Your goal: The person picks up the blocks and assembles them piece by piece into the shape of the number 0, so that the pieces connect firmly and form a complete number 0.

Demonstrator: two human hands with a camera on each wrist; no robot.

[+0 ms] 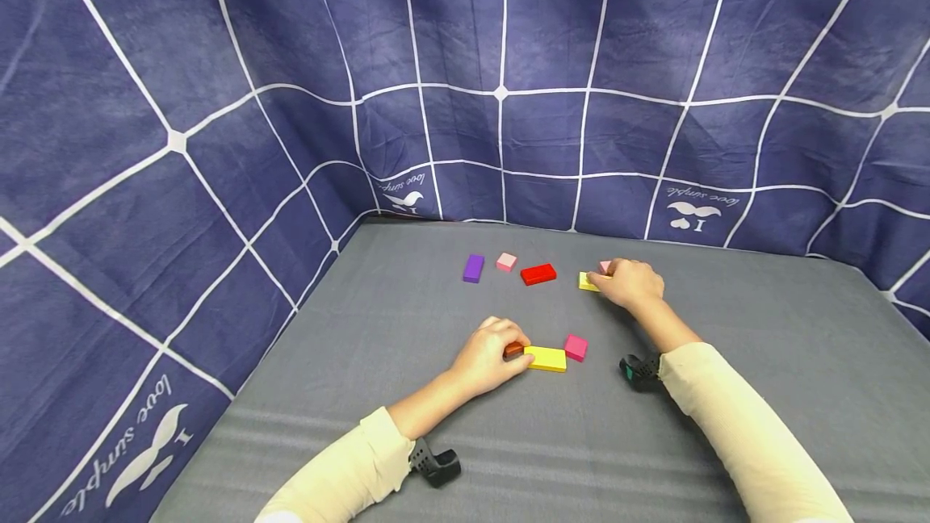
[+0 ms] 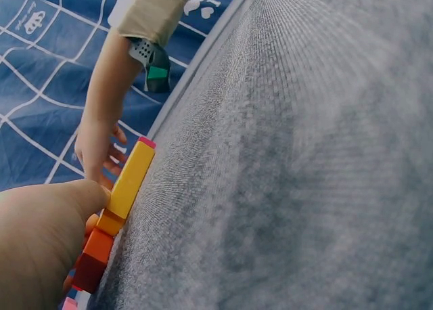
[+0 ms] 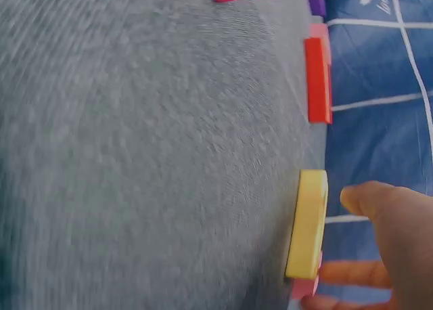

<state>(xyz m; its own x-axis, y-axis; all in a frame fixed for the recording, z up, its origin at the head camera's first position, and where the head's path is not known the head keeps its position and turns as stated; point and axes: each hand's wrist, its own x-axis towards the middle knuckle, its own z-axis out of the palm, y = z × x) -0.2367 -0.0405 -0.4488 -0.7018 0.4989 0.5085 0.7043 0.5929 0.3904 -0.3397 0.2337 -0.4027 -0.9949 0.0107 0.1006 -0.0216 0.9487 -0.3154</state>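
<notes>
Head: grey cloth-covered table (image 1: pixel 538 442) backed by blue grid-patterned fabric curtain (image 1: pixel 465 39); bright-yellow rectangular block (image 1: pixel 546 359) pinched mid-table by curled left hand (image 1: pixel 488 357); right hand (image 1: pixel 634 284) held toward back edge.
Left wrist: orange rectangular block (image 2: pixel 93 259) revealed, mostly hidden in head view.
Right wrist: thumb seen apart from pale-yellow rectangular block (image 3: pixel 308 225); fingers loosely parted, nothing gripped.

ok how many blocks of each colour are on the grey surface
Yellow blocks: 2
Pale pink blocks: 2
Deep pink block: 1
Orange block: 1
Red block: 1
Purple block: 1
Total: 8 in view
</notes>
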